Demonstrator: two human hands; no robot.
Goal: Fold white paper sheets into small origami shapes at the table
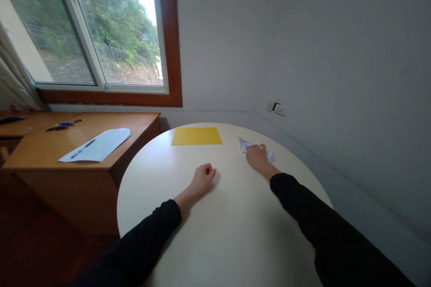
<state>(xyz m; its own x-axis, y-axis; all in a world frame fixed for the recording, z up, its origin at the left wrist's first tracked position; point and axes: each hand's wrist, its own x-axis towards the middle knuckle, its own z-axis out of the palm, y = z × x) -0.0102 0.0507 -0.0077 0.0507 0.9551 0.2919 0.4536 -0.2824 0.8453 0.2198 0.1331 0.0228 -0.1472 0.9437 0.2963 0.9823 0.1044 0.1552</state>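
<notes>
Resting on a round white surface (pixel 229 228), two hands in dark sleeves, one on folded white paper.

Lying at the far right of the surface, near its edge, the folded white paper (pixel 245 144) sits under the right hand (pixel 256 157), whose fingers press down on it; whether that grip is closed around the paper or only flat upon it, I cannot tell. The left hand (pixel 203 176) rests near the middle of the surface with its grip clenched into a loose fist, holding nothing that shows. A yellow sheet (pixel 197 136) lies flat at the far edge, to the left of the folded paper and apart from both hands. To the left stands a wooden desk (pixel 40 150) carrying a white sheet (pixel 101 143) with a pen (pixel 82 148) on it, below a window (pixel 101 27).
</notes>
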